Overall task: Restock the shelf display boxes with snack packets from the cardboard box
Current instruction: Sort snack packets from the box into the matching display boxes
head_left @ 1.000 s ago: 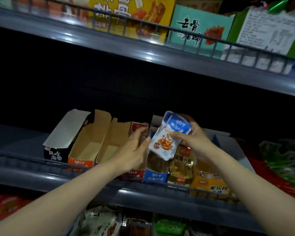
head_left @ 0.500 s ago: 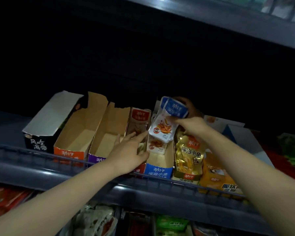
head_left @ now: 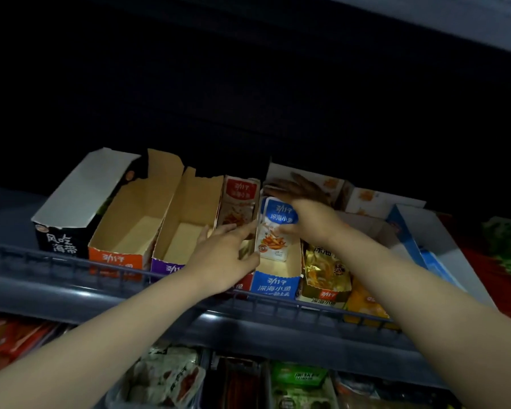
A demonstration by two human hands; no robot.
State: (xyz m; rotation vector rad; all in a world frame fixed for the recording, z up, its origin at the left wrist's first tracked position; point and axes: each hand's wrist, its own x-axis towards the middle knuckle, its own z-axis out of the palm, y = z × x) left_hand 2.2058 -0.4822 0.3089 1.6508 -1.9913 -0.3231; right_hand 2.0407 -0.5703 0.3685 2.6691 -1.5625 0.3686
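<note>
The dark grey metal shelf (head_left: 71, 287) and its wire front rail give the light boxes little to brace against, so a hard push could skid one backward or buckle a thin wall. The blue-fronted cardboard display box (head_left: 275, 286) looks nearly empty, so a slick packet may slump flat once released. To its left stand the red-topped packets (head_left: 239, 202), then a purple-fronted box (head_left: 171, 268) and an orange-fronted box (head_left: 115, 258), both showing bare matte tan insides and torn upper edges. The left hand (head_left: 222, 258) lies with fingers straight, touching the wall by the red-topped packets. The right hand (head_left: 307, 222) curls its fingers over the top of the glossy white-and-blue snack packet (head_left: 273, 236), which stands upright inside the blue-fronted box
</note>
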